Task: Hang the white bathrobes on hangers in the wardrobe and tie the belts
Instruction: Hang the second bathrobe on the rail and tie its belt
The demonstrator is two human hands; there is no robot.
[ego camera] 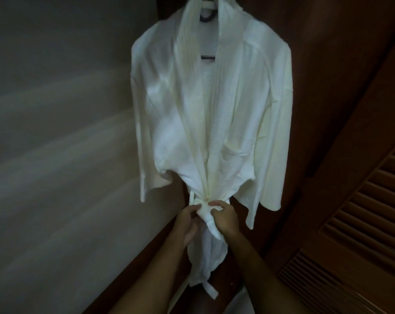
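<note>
The belt (206, 210) sits knotted at the waist of the white bathrobe (211, 114), between both hands; left hand (187, 219) and right hand (223, 216) each pinch it with curled fingers (214, 203); the robe hangs on a dark hanger (207, 57), waist cinched, a belt end dangling below.

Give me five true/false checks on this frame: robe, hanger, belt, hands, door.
1. The bathrobe hangs on a hanger. True.
2. Both hands, the left hand and the right hand, are at the belt at the robe's waist. True.
3. The robe lies folded on a shelf. False: it hangs full length.
4. The louvred door is to the left of the robe. False: it is on the right.
5. One belt end trails down below the hands. True.
</note>
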